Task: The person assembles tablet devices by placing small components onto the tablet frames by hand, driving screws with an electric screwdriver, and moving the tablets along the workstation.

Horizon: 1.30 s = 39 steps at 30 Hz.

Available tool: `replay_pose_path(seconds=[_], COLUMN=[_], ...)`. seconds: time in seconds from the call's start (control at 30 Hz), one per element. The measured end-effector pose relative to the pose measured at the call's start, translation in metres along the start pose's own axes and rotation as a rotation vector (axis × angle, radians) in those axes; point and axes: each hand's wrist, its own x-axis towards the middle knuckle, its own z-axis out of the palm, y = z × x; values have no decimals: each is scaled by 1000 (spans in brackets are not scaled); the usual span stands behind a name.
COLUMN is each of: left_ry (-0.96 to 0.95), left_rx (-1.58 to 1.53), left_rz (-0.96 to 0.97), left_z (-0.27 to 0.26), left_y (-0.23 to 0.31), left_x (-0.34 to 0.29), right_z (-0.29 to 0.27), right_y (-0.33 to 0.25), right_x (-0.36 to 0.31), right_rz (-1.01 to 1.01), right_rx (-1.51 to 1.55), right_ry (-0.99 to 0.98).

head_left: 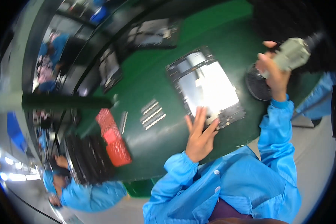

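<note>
An opened tablet-like device (pixel 220 89) lies on the green work surface, its inside showing shiny silver panels within a dark frame. On its near edge rests my left hand (pixel 201 140), fingers spread and laid flat. Off to the right, my right hand (pixel 274 76) is raised with its fingers around a pale grey-green handheld tool (pixel 293 54) that has a faceted body and a dark far end. What kind of tool it is I cannot make out. Below that hand stands a round black ribbed dish or grille (pixel 258 83), partly covered by the wrist.
Several dark strips with light edges (pixel 152 115) lie left of the device. Red wrapped packets (pixel 117 149) sit beside a black ridged stack (pixel 87 160). More opened devices (pixel 153 33) are at the back. A green bar (pixel 67 101) juts in from the left; a co-worker (pixel 87 196) sits lower left.
</note>
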Motion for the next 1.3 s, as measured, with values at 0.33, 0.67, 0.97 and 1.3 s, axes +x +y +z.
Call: replay_pose_path(seconds=[0.33, 0.67, 0.97, 1.3], left_ry=[124, -221, -306, -307], left_rx=[142, -220, 315, 317], left_rz=[-557, -799, -558, -452], left_z=[-136, -169, -166, -166], left_y=[-96, -143, -113, -127], left_x=[3, 36, 34, 35], right_z=[67, 98, 96, 89], right_y=[-43, -54, -48, -52], right_x=[-31, -54, -54, -60], right_rz=[5, 74, 81, 136], right_rx=[293, 377, 413, 367], right_ry=[-255, -376, -364, -368])
